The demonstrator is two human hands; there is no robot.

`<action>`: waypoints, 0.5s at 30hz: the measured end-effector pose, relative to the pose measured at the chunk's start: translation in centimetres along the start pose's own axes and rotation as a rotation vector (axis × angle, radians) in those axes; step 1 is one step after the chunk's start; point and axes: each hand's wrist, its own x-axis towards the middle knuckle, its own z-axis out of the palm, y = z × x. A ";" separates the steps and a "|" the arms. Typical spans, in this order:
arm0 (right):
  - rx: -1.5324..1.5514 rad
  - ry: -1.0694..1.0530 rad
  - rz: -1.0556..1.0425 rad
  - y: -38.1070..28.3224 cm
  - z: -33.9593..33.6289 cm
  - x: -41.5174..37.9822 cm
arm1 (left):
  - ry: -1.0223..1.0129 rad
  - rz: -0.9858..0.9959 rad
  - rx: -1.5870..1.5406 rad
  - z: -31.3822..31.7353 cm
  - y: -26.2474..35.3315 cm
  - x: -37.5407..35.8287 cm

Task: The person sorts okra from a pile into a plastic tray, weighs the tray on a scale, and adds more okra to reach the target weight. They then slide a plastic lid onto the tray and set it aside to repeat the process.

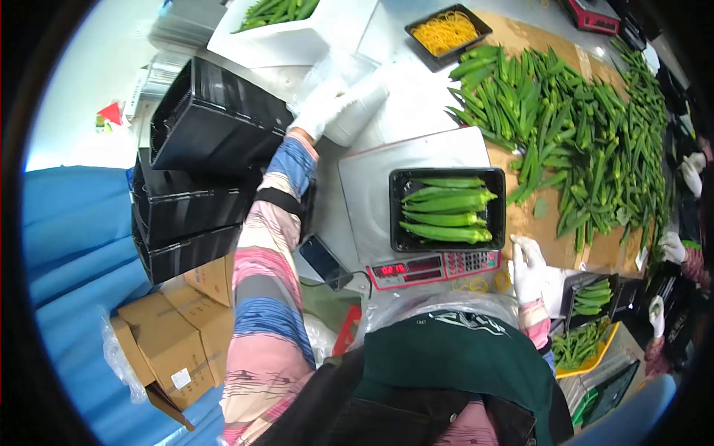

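Observation:
A black tray (pixel 448 247) holding several okra pods (pixel 445 220) rests on the metal plate of a scale (pixel 372 201) with a lit red display. My left hand (pixel 321 110), in a white glove, reaches out at the upper left and touches a clear plastic bag or roll (pixel 357 111); its fingers are partly hidden there. To the right of the scale, my gloved right hand (pixel 526 262) has its fingers apart and holds nothing. A large pile of loose okra (pixel 565 126) lies on brown cardboard at the right.
Stacked black trays (pixel 223 123) stand left of my left arm, beside a phone (pixel 323 260). Rubber bands fill a black tray (pixel 445 33) at the top. Cardboard boxes (pixel 175 334) sit lower left. Other people's gloved hands (pixel 692 175) show at the right edge.

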 end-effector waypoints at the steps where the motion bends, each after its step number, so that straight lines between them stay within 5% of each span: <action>1: 0.002 -0.002 -0.002 -0.1 0.0 0.0 | -0.009 0.003 -0.010 0.3 -0.8 0.5; 6: 0.019 -0.010 0.029 -0.5 0.1 0.3 | 0.014 0.067 -0.205 0.7 -2.7 1.3; 7: 0.014 -0.003 0.019 -0.1 0.2 0.2 | -0.047 -0.076 -0.278 -0.1 -1.6 1.1; 12: 0.020 0.016 0.011 0.2 0.3 0.2 | -0.227 -0.160 -0.399 -0.1 -3.0 2.7; 15: 0.005 0.025 0.007 0.5 0.3 0.2 | -0.220 -0.087 -0.230 0.0 -3.0 3.4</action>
